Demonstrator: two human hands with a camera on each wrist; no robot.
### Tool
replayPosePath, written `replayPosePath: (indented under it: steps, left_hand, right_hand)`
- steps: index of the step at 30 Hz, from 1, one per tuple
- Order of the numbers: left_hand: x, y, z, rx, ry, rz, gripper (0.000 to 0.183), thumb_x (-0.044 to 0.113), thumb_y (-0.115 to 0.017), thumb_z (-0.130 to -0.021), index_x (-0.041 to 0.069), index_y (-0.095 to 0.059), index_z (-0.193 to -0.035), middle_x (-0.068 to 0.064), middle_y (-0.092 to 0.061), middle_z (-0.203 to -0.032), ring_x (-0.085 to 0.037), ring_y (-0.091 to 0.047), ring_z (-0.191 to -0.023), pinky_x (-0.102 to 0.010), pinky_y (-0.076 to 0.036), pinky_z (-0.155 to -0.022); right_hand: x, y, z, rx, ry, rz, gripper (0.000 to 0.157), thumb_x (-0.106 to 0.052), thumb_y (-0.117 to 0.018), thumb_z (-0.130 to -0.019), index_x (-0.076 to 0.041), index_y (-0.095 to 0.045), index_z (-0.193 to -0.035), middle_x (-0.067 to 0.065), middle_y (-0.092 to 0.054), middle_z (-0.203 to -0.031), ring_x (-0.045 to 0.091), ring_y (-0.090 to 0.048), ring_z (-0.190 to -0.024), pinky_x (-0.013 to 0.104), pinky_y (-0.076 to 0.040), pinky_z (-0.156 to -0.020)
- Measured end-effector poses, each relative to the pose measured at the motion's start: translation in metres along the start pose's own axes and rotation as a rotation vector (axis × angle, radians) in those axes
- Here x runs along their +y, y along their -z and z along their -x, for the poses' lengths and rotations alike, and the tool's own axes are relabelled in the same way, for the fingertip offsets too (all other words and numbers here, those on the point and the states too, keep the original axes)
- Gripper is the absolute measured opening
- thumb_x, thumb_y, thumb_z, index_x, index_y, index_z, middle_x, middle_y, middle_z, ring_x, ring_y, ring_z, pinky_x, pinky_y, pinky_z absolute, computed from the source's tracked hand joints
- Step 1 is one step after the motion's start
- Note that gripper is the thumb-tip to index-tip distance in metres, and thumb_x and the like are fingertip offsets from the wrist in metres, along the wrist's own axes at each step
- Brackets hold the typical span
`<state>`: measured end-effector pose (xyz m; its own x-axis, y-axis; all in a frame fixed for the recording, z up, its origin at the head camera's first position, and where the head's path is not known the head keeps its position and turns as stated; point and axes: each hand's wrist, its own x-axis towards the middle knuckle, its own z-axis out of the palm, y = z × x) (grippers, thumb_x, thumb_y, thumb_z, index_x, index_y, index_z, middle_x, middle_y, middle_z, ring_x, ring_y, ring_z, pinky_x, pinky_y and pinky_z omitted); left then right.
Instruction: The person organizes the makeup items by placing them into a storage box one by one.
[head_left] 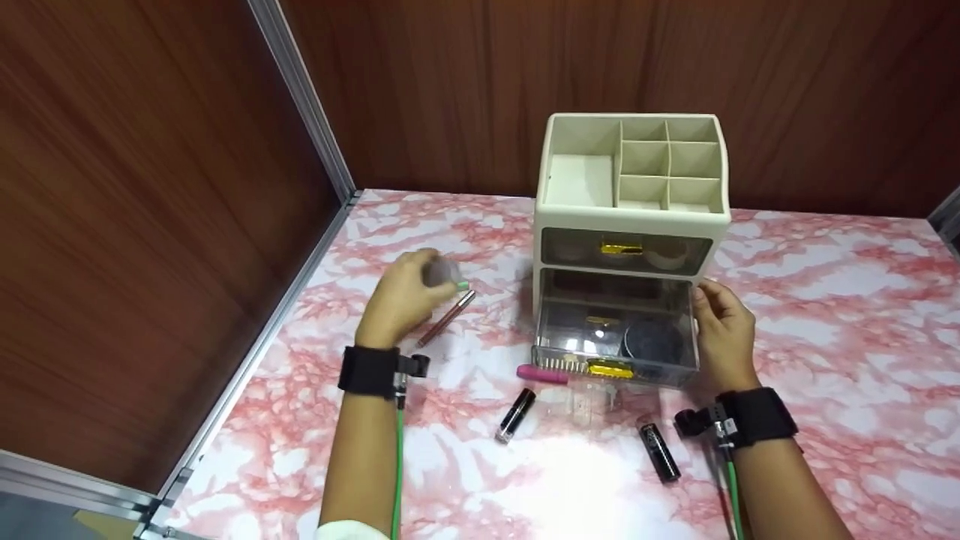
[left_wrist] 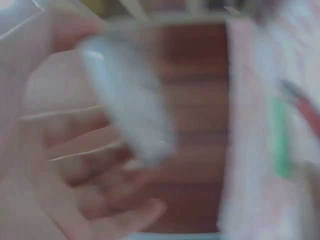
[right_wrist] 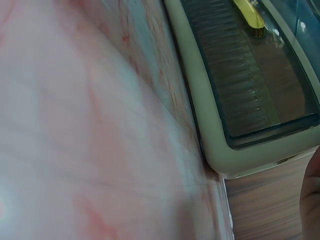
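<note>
My left hand [head_left: 405,296] pinches a small translucent, rounded piece [left_wrist: 127,100] between thumb and fingers, off the table. It is blurred, and I cannot tell its kind. Close by it on the table lie a reddish-brown slim pencil [head_left: 448,317] and a short green stick [left_wrist: 281,137]. On the other side, my right hand [head_left: 726,330] touches the right side of a cream drawer organizer [head_left: 634,217], thumb near the front edge and fingers bent. The organizer's clear lower drawer [head_left: 562,322] is pulled out, with a dark round thing [head_left: 652,341] inside.
Below the drawer front lies a pink-handled comb [head_left: 541,373], beside a clear plastic piece [head_left: 589,401]. Two black tubes [head_left: 515,415] [head_left: 659,452] lie nearer me. Round items show behind the upper drawer [head_left: 577,247]. Brown wood-grain panels [head_left: 450,97] bound the table.
</note>
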<state>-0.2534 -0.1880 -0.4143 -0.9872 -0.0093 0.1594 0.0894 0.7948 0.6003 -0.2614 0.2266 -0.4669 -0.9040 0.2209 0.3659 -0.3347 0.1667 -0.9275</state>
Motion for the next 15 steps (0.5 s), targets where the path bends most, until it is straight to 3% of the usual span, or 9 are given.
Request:
replayPosePath:
  steps: [4,8,10,15]
  left_hand:
    - [-0.036,-0.017,-0.017,0.125,0.051,0.21,0.049,0.041,-0.065,-0.084,0.012,-0.062,-0.124,-0.007,-0.064,-0.107,-0.02,-0.062,-0.09,-0.034,-0.053,-0.076]
    - [-0.055,-0.039,-0.029,0.221,0.121,0.411,0.034,0.041,-0.062,-0.09,0.014,-0.065,-0.111,-0.004,-0.066,-0.101,-0.018,-0.063,-0.083,-0.032,-0.052,-0.067]
    - [-0.063,-0.048,-0.035,0.224,0.156,0.492,0.033,0.042,-0.061,-0.092,0.014,-0.063,-0.11,-0.003,-0.066,-0.105,-0.019,-0.063,-0.079,-0.03,-0.051,-0.06]
    - [-0.078,-0.054,-0.056,0.143,0.189,0.519,0.038,0.051,-0.055,-0.092,0.015,-0.059,-0.104,-0.006,-0.062,-0.094,-0.021,-0.056,-0.07,-0.03,-0.043,-0.049]
  right_hand:
    - [-0.001,0.002,-0.003,0.006,0.025,0.027,0.029,-0.012,-0.057,-0.099,0.011,-0.062,-0.117,-0.013,-0.066,-0.096,0.006,-0.06,-0.09,0.019,-0.046,-0.081]
    - [-0.003,0.002,-0.003,0.012,0.054,0.057,0.029,-0.011,-0.057,-0.099,0.013,-0.061,-0.115,-0.014,-0.066,-0.094,0.005,-0.059,-0.087,0.019,-0.046,-0.079]
    - [-0.003,0.001,-0.002,0.011,0.054,0.065,0.029,-0.011,-0.057,-0.099,0.013,-0.061,-0.115,-0.014,-0.065,-0.092,0.006,-0.058,-0.085,0.019,-0.046,-0.077]
    - [-0.003,0.0,0.002,0.01,0.038,0.065,0.028,-0.009,-0.056,-0.099,0.014,-0.06,-0.115,-0.017,-0.064,-0.092,0.005,-0.058,-0.085,0.018,-0.046,-0.076]
